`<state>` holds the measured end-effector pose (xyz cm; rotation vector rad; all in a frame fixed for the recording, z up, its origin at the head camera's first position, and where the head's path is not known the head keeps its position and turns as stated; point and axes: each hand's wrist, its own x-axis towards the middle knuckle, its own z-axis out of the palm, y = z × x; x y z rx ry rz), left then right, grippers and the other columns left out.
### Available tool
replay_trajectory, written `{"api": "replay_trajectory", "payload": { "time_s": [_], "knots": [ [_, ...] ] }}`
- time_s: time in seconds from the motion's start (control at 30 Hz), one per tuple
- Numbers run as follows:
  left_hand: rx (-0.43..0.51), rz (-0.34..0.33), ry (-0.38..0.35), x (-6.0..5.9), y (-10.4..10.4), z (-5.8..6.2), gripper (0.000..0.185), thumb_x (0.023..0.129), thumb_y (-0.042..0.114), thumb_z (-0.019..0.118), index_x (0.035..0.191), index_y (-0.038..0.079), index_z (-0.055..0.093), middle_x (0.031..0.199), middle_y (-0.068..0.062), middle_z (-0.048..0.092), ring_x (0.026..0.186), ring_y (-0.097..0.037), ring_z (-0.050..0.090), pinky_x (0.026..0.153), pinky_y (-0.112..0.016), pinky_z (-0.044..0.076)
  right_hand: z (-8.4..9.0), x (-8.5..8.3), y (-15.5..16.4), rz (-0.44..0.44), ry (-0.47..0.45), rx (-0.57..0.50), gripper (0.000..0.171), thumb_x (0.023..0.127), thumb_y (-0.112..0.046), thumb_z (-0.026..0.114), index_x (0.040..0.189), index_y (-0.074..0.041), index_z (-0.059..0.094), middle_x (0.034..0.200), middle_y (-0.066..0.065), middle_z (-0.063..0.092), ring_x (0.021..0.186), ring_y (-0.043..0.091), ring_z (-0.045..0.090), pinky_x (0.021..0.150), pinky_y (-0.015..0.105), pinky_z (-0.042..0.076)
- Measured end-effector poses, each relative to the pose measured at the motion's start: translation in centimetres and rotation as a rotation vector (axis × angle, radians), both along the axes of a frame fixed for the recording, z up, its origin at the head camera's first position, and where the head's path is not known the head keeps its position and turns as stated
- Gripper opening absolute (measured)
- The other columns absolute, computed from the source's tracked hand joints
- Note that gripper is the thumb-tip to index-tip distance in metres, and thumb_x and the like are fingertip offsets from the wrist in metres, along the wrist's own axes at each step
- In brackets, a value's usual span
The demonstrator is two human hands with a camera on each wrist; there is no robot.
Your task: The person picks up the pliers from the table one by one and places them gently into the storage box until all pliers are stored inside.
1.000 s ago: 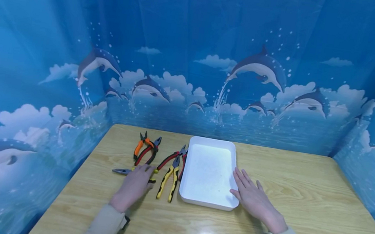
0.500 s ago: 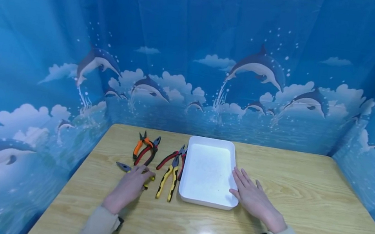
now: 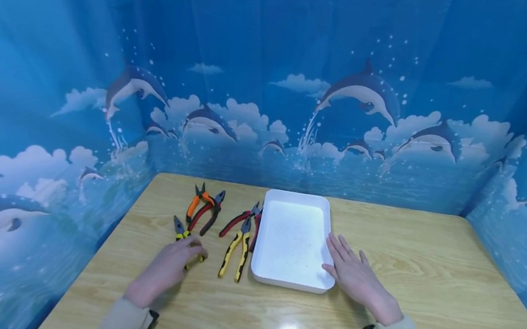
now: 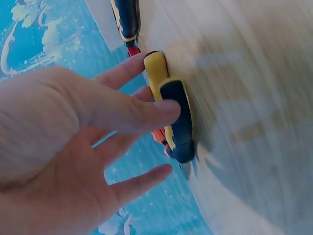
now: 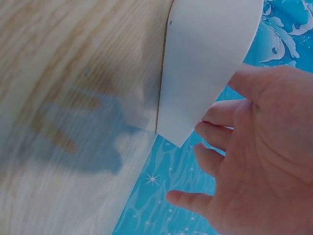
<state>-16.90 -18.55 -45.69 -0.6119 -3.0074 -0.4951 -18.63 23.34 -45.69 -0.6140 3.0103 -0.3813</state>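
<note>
My left hand [image 3: 168, 269] pinches the handles of yellow-and-black long-nose pliers [image 3: 178, 227], whose jaws point away toward the back left. In the left wrist view the thumb lies on one black-and-yellow handle [image 4: 178, 122], with fingers on the far side. Fairly straight fingers of my right hand [image 3: 357, 277] touch the right rim of a white rectangular tray [image 3: 291, 285]. In the right wrist view that hand [image 5: 264, 147] is beside the tray's outer wall [image 5: 195, 73].
Orange-handled pliers [image 3: 191, 210] and red-and-black pliers [image 3: 207, 215] lie behind my left hand. Left of the tray, another red-and-black pair [image 3: 233, 223] lies partly under yellow-and-black pliers [image 3: 229, 254]. A dolphin-print curtain [image 3: 255, 74] surrounds the wooden table [image 3: 233, 321].
My left hand has shifted left and toward me, turning the long-nose pliers so their tips swing from pointing left to pointing away. The right hand and the tray keep their places.
</note>
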Motion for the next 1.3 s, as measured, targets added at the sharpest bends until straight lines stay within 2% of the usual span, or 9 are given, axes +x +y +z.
{"api": "replay_trajectory", "payload": {
  "time_s": [0.17, 0.3, 0.47, 0.53, 0.63, 0.73, 0.9, 1.13, 1.3],
  "knots": [
    [0.019, 0.061, -0.011, 0.0, -0.6, 0.1, 0.042, 0.076, -0.022, 0.064, 0.103, 0.007, 0.076, 0.124, -0.013, 0.064, 0.109, -0.034, 0.065, 0.094, -0.05, 0.054, 0.3, -0.1, -0.1, 0.0, 0.004, 0.001, 0.063, 0.107, -0.031, 0.049, 0.156, 0.003, 0.029, 0.164, 0.02, 0.025, 0.151, 0.041, 0.021, 0.113, 0.073, 0.018],
    [0.007, 0.131, 0.061, -0.1, -0.5, -0.1, 0.02, 0.09, -0.003, 0.067, 0.108, 0.002, 0.073, 0.115, -0.016, 0.066, 0.103, -0.034, 0.065, 0.086, -0.049, 0.056, 0.5, -0.2, -0.1, -0.005, 0.001, 0.003, 0.063, 0.107, -0.031, 0.049, 0.156, 0.003, 0.029, 0.164, 0.02, 0.025, 0.151, 0.041, 0.02, 0.113, 0.073, 0.018],
    [-0.077, 0.314, 0.146, -0.2, -0.3, -0.5, 0.047, 0.094, 0.025, 0.073, 0.115, -0.015, 0.059, 0.101, -0.028, 0.061, 0.09, -0.04, 0.061, 0.071, -0.052, 0.055, 0.4, -0.2, -0.1, 0.0, 0.006, 0.0, 0.063, 0.107, -0.031, 0.049, 0.156, 0.004, 0.029, 0.164, 0.02, 0.025, 0.151, 0.041, 0.021, 0.113, 0.073, 0.018],
    [-0.106, 0.389, 0.108, -0.3, -0.2, -0.6, 0.057, 0.095, 0.035, 0.07, 0.109, -0.018, 0.056, 0.094, -0.028, 0.057, 0.082, -0.039, 0.059, 0.063, -0.05, 0.054, 0.4, -0.2, -0.1, 0.003, 0.007, -0.004, 0.063, 0.107, -0.031, 0.049, 0.156, 0.004, 0.029, 0.164, 0.02, 0.025, 0.151, 0.041, 0.02, 0.113, 0.073, 0.018],
    [-0.125, 0.474, -0.008, -0.5, 0.0, -0.5, 0.068, 0.097, 0.048, 0.065, 0.103, -0.019, 0.055, 0.087, -0.024, 0.052, 0.074, -0.032, 0.055, 0.056, -0.045, 0.051, 0.3, -0.2, -0.1, 0.003, 0.001, -0.006, 0.063, 0.107, -0.031, 0.049, 0.156, 0.003, 0.028, 0.164, 0.02, 0.024, 0.151, 0.041, 0.02, 0.113, 0.074, 0.017],
    [-0.165, 0.534, -0.113, -0.9, 0.3, -0.4, 0.079, 0.095, 0.058, 0.062, 0.107, -0.02, 0.053, 0.084, -0.021, 0.048, 0.066, -0.027, 0.051, 0.053, -0.04, 0.047, 0.2, -0.2, -0.1, 0.005, -0.003, -0.001, 0.064, 0.107, -0.031, 0.049, 0.157, 0.003, 0.028, 0.165, 0.02, 0.023, 0.152, 0.041, 0.019, 0.113, 0.073, 0.017],
    [-0.271, 0.541, -0.149, -1.0, 0.5, -0.2, 0.086, 0.093, 0.063, 0.061, 0.109, -0.022, 0.052, 0.08, -0.02, 0.049, 0.056, -0.021, 0.051, 0.052, -0.036, 0.049, 0.0, -0.1, -0.2, 0.005, -0.003, -0.001, 0.063, 0.108, -0.032, 0.048, 0.157, 0.003, 0.028, 0.165, 0.019, 0.023, 0.152, 0.041, 0.019, 0.113, 0.073, 0.017],
    [-0.238, 0.55, -0.211, -1.1, -0.4, -0.2, 0.068, 0.093, 0.046, 0.065, 0.102, -0.019, 0.049, 0.077, -0.02, 0.05, 0.063, -0.026, 0.052, 0.057, -0.039, 0.049, 0.1, 0.1, -0.3, 0.004, -0.009, -0.001, 0.063, 0.107, -0.031, 0.049, 0.156, 0.003, 0.028, 0.164, 0.02, 0.024, 0.151, 0.042, 0.02, 0.113, 0.074, 0.017],
    [-0.269, 0.559, -0.234, -1.5, -1.0, -0.3, 0.072, 0.094, 0.055, 0.064, 0.101, -0.016, 0.05, 0.071, -0.016, 0.05, 0.06, -0.023, 0.053, 0.054, -0.035, 0.046, 0.2, 0.1, -0.3, -0.006, -0.016, -0.002, 0.063, 0.107, -0.031, 0.048, 0.156, 0.003, 0.028, 0.164, 0.02, 0.024, 0.151, 0.042, 0.02, 0.113, 0.074, 0.017]
  ]
}}
